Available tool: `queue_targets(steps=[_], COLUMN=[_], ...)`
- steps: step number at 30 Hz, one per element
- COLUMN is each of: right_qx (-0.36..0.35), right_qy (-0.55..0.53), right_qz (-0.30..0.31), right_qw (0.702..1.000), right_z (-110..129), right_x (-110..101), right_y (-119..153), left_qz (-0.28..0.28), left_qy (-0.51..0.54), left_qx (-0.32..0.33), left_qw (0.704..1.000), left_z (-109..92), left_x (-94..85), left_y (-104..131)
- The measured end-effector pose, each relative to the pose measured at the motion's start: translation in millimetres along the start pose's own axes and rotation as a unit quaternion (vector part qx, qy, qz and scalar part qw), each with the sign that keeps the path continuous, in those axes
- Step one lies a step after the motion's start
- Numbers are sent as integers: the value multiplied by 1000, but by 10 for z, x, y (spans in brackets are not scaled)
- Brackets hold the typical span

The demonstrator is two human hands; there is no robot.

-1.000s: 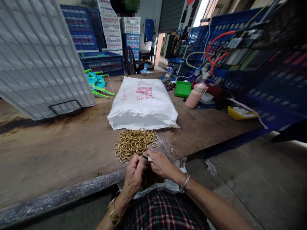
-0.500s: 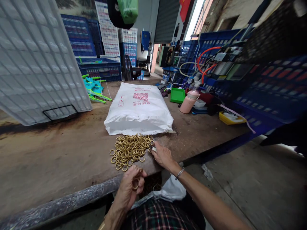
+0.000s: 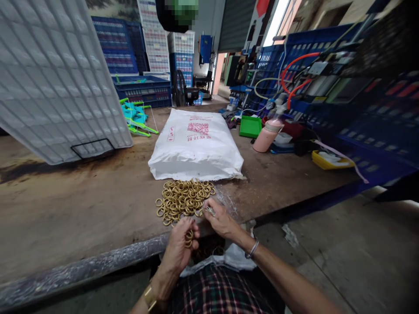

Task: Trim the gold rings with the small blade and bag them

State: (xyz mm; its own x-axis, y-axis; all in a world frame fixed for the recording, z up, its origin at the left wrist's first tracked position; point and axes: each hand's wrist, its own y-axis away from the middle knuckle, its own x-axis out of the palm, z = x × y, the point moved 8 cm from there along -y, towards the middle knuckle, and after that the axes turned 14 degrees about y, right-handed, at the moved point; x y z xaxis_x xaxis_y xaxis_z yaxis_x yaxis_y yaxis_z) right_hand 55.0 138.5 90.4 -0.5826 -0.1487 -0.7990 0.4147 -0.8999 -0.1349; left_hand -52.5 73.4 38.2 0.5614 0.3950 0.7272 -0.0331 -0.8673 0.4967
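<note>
A heap of brass-coloured rings [image 3: 183,198] lies on the worktable [image 3: 81,209] near its front edge. My left hand [image 3: 178,242] is at the near side of the heap, fingers curled round several brass rings [image 3: 189,238]. At the heap's right edge, my right hand [image 3: 221,220] has its thumb and fingers pinched together on a small pale thing [image 3: 209,211] whose kind I cannot make out. Its fingertips are beside a ring at the edge of the heap. Below the table edge, more rings [image 3: 209,250] lie in shadow over white cloth or sacking [image 3: 234,257] at my lap.
A white printed sack [image 3: 196,141] lies just behind the heap. To the left, a large white ribbed plastic crate [image 3: 65,83] stands tilted. A pink bottle [image 3: 266,136], a green tray [image 3: 250,126] and a yellow tray [image 3: 330,160] are on the right, near machinery with orange hoses [image 3: 288,69].
My right hand has come nearer to my left hand along the heap's near right edge. The left hand keeps its curled hold on rings. The whole view has shifted slightly.
</note>
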Motion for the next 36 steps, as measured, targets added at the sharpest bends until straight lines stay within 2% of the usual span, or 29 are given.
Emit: queue_targets(steps=[5, 8, 11, 14, 18, 22, 25, 28, 31, 36], right_qx=[-5, 22, 45, 50, 60, 78, 62, 7, -39, -47], right_qy=[-82, -128, -139, -128, -137, -176, -120, -31, 55, 130], right_qz=[43, 76, 76, 61, 71, 79, 62, 72, 96, 121], right_qw=[996, 989, 986, 989, 986, 978, 989, 997, 993, 983], right_z=[210, 187, 134, 117, 110, 68, 47, 90, 129, 125], right_x=[53, 110, 127, 109, 113, 123, 91, 115, 187, 255], right_y=[46, 40, 20, 4, 3, 5, 20, 73, 142, 176], left_qz=[4, -4, 2, 21, 80, 87, 81, 79, 80, 86], left_qy=[-122, -198, -258, -256, -178, -149, -157, -172, -186, -214], left_qx=[66, 112, 151, 105, 20, 26, 38, 54, 66, 74], left_qw=[990, 974, 954, 961, 981, 985, 983, 980, 977, 970], left_z=[-83, -166, -232, -162, -15, -13, -21, -39, -52, -62], left_x=[18, 11, 49, 81, 173, 205, 198, 191, 179, 151], left_y=[0, -8, -3, -14, -4, 11, 17, 15, 4, 6])
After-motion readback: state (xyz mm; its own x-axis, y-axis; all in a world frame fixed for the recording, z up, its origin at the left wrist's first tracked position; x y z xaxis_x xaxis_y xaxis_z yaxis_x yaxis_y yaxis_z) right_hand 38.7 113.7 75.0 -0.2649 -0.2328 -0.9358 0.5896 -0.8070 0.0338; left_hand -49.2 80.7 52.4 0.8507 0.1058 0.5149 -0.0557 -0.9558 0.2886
